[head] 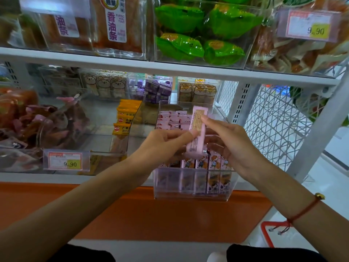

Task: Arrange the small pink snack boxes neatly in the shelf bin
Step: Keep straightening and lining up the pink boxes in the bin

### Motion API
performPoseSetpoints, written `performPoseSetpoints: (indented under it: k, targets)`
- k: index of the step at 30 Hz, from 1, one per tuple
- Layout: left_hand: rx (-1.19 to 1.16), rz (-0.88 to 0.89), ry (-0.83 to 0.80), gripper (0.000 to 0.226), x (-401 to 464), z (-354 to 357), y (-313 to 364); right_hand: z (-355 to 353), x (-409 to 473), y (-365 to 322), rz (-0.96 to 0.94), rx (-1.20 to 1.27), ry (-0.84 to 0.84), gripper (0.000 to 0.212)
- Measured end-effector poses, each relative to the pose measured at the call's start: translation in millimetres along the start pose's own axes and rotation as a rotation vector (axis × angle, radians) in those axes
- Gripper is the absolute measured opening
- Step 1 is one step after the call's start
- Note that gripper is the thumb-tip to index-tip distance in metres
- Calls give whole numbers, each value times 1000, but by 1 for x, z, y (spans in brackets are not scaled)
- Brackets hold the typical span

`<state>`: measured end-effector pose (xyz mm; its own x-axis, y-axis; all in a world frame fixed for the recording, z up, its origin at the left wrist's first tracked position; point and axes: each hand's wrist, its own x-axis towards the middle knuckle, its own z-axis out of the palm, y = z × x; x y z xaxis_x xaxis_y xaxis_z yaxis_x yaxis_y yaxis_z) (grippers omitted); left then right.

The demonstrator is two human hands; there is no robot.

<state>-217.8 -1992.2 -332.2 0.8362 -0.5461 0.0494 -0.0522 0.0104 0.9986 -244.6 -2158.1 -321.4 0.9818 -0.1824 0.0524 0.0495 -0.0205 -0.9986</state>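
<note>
A clear plastic shelf bin (190,195) sticks out from the lower shelf and holds several small pink snack boxes (213,163) standing upright in its front row, with more lying at its back (175,120). One pink snack box (198,127) is raised above the bin, its printed label side facing me. My left hand (166,144) pinches its lower end between thumb and fingers. My right hand (226,140) holds its right side, the index finger along the upper edge.
Orange snack packs (124,120) fill the bin to the left, with a 9.90 price tag (66,160) in front. Purple and bear-print packs sit behind. Green packets (204,31) lie on the upper shelf. A wire mesh panel (273,120) closes the right side.
</note>
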Motion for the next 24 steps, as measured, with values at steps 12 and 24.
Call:
performPoseSetpoints:
  k: [12,24]
  targets:
    - [-5,-122,50,39,7,-4,-1,-2,2,-2,129,180,-25,24]
    - [573,365,258,41,8,-21,-10,1,1,-3,-186,6,-73,32]
